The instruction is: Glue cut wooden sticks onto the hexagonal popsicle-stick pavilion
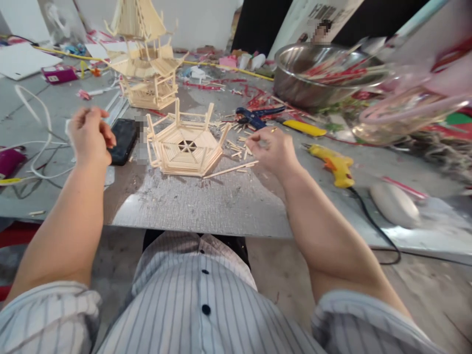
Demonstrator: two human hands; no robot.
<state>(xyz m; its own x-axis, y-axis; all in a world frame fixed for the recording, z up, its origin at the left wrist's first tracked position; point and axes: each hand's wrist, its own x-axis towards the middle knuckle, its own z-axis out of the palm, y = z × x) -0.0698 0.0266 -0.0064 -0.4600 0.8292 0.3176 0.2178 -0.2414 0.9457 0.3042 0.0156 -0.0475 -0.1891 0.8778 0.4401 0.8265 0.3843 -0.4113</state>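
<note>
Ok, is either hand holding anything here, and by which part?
No held thing shows in the left hand, curled beside the black smartphone. The right hand is bent near cut wooden sticks; whether it pinches one cannot be told.

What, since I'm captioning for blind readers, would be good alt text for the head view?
A hexagonal frame of thin wooden sticks sits on a cluttered table between a person's left hand, beside a black phone, and right hand, near scattered stick pieces. A taller pagoda-like stick model stands behind; a yellow glue gun lies on the right.
</note>
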